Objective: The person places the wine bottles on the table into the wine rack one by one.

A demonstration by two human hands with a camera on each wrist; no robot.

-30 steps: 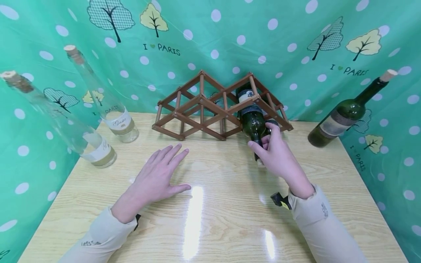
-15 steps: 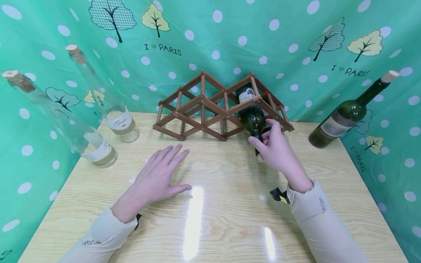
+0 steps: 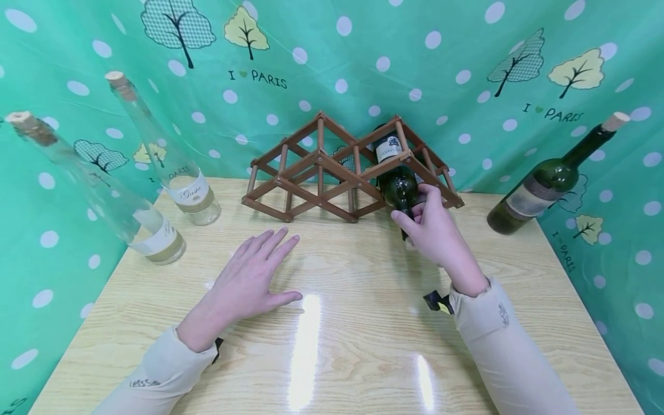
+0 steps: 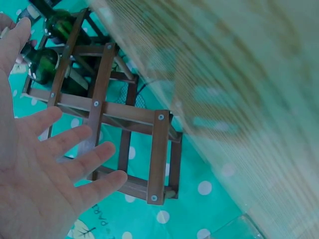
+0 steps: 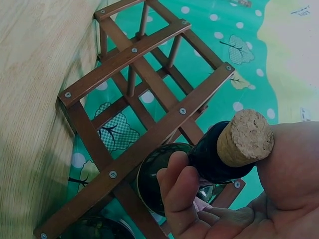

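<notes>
My right hand (image 3: 436, 230) grips the neck of a dark green wine bottle (image 3: 398, 187), which lies in the right part of a brown wooden wine rack (image 3: 319, 155). Its neck points toward me; the cork (image 5: 246, 138) shows close up in the right wrist view. A second green bottle (image 5: 97, 228) sits in the rack near it, largely hidden by my right hand in the head view. My left hand (image 3: 244, 282) is held over the table with fingers spread, holding nothing. Left of centre, the rack's slots hold no bottles.
Two tall clear corked bottles (image 3: 192, 193) with pale labels stand at the left of the wooden table (image 3: 353, 346). Another corked green bottle (image 3: 534, 187) stands upright at the right. A green dotted curtain (image 3: 342, 57) hangs behind the rack and along both sides.
The bottle in my right hand has slid back farther into the rack, its cork end moving away from me. My right hand has moved forward slightly; the left hand stays put.
</notes>
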